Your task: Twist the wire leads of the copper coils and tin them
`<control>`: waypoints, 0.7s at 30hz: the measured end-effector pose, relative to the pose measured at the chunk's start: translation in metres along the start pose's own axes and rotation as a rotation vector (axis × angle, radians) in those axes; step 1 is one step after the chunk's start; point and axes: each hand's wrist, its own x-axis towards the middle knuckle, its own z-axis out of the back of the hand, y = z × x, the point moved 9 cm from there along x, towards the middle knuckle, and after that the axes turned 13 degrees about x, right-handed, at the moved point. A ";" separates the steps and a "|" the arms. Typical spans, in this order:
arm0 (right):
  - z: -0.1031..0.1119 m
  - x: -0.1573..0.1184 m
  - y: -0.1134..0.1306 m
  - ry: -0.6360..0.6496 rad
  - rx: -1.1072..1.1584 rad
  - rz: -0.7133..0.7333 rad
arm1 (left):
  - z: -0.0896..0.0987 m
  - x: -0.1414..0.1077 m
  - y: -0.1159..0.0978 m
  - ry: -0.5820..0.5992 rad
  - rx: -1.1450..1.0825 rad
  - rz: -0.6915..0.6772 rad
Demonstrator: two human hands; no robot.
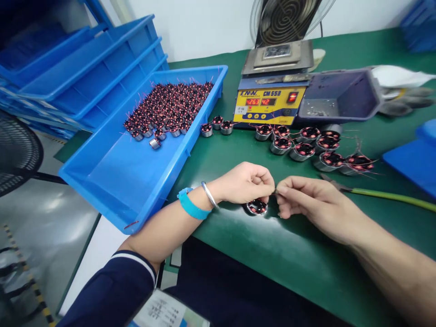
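Observation:
Just above the green bench top, my left hand (254, 184) and my right hand (303, 200) meet fingertip to fingertip, both in a closed pinch. A thin dark strand that looks like wire shows between them; most of it is hidden by the fingers. Under my left hand's fingers is a motor stator (257, 207), a metal ring with a black and copper-wound core, partly covered by that hand. Right of my right hand's knuckles lie cutting pliers (361, 191) with green handles, their jaws pointing toward the stator rows.
Several wound stators (302, 151) stand in rows behind my hands. A blue tray (112, 159) at left holds many more. Behind stand a yellow-fronted solder pot unit (267, 105), a dark bin (340, 97) and a fan (286, 20). Gloves (402, 102) lie at right.

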 end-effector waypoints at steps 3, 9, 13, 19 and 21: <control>0.009 -0.005 0.018 -0.083 -0.287 0.221 | 0.000 0.000 0.000 0.002 -0.007 0.009; -0.001 -0.023 0.050 -0.103 -0.747 0.641 | 0.001 0.000 0.000 0.002 -0.016 0.016; 0.005 -0.004 0.018 -0.029 -0.246 0.184 | -0.002 -0.002 -0.002 0.011 -0.002 0.006; 0.006 -0.008 0.024 -0.034 -0.352 0.271 | -0.001 -0.001 -0.001 0.008 -0.014 0.008; -0.001 -0.021 0.048 -0.085 -0.688 0.590 | -0.001 0.000 0.001 0.012 -0.018 0.016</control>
